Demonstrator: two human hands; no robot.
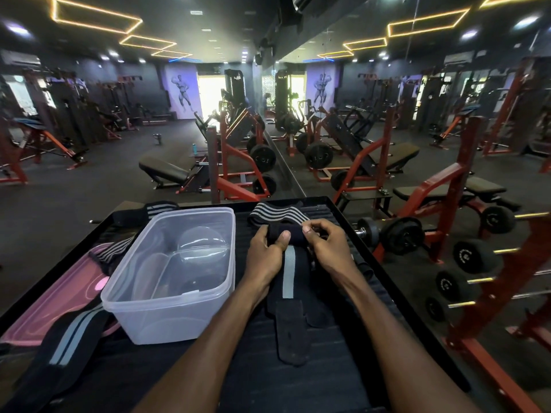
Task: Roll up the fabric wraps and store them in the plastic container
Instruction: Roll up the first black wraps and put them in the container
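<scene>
Gym floor with benches and dumbbell racks behind a black ribbed tray (343, 214); on it a clear plastic container (176, 272) stands open with no wrap inside, a pink lid (44, 296) to its left, and loose striped wraps lie at far left (71, 332), behind the container (149, 211) and ahead of the hands (278, 214). Left hand (265, 251) and right hand (326, 245) both curl fingers and thumbs around the rolled start of a black wrap (287, 293) just right of the container, its grey-striped tail trailing toward the person. Risk: uneven thumb pressure lets the roll skew sideways or spring loose, and the stiff tail tab could snag the tray ribs.
</scene>
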